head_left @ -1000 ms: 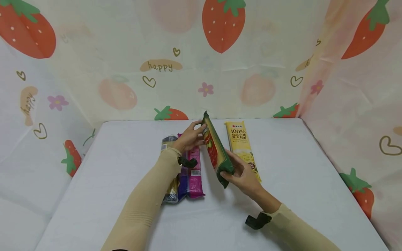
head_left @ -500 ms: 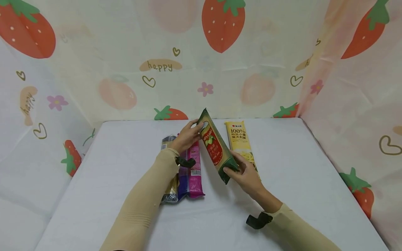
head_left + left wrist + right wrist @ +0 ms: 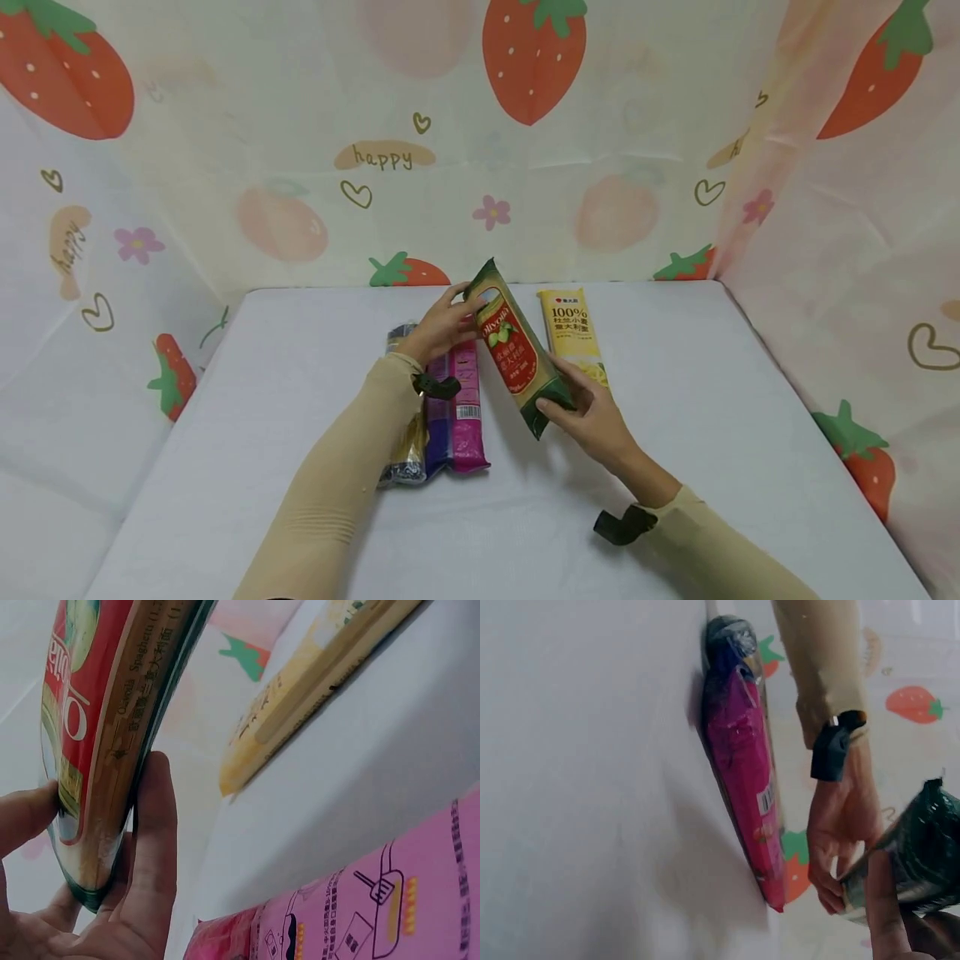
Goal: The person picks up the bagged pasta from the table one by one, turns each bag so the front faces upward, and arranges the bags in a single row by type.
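Note:
Both hands hold a green and gold spaghetti packet (image 3: 512, 346) with a red label, tilted and raised over the table. My left hand (image 3: 442, 325) pinches its far end, thumb on the label side and fingers behind, as the left wrist view shows on the packet (image 3: 112, 712). At the near green end, my right hand (image 3: 596, 421) grips with the thumb in front. Under and beside the left hand lie a pink and purple packet (image 3: 467, 417) and a clear packet with gold and dark ends (image 3: 411, 454). A yellow pasta packet (image 3: 572, 325) lies behind the right hand, partly covered by it.
A white cloth covers the table (image 3: 712, 400). Behind it and at both sides hang curtains (image 3: 637, 125) printed with strawberries. Each wrist wears a black strap-like piece (image 3: 626, 525).
The spaghetti packet has turned from edge-on so its red front label faces the camera. Its far end has shifted slightly left with the left hand; the right hand has moved slightly right.

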The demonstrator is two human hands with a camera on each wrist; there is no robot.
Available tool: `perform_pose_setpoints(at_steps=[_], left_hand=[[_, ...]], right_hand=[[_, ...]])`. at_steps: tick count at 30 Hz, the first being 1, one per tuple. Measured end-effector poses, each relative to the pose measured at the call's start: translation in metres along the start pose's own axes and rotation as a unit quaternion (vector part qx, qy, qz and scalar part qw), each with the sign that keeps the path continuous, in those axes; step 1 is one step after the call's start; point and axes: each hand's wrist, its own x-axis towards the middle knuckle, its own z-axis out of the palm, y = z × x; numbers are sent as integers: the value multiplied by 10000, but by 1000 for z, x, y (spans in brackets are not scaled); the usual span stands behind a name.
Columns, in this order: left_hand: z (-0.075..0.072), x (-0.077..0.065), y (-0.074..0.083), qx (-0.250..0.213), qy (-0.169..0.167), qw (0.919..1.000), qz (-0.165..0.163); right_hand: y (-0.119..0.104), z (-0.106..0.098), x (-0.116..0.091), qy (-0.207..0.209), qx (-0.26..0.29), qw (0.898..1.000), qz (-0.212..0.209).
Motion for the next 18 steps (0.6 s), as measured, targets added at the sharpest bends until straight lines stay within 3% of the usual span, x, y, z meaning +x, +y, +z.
perform_pose_setpoints(at_steps=[11, 18], left_hand=[[-2, 3, -4, 464, 119, 9984, 307], [2, 3, -3, 702, 296, 9963, 408]], right_hand=[[6, -8, 2, -424, -380, 9982, -175], [9, -9, 2, -562, -583, 9967, -45]])
